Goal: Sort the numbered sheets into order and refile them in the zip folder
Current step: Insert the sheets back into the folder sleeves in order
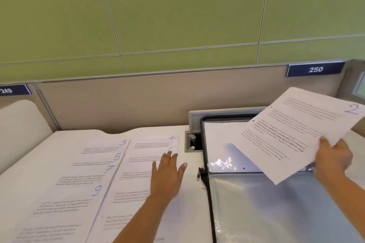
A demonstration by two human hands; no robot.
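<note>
Your sheets (88,183) are matt white paper on a smooth, pale desk (39,154); the zip folder (266,213) shows glossy, crinkled clear plastic and a metal zip pull (198,175).

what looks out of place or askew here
Only sheet 2: the right hand holds it tilted above the open zip folder. The other sheets lie in two tidy overlapping columns.

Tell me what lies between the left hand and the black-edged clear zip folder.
Head view: only bare white desk separates the left hand from the black-edged clear zip folder, whose metal zip pull hangs at that edge.
</note>
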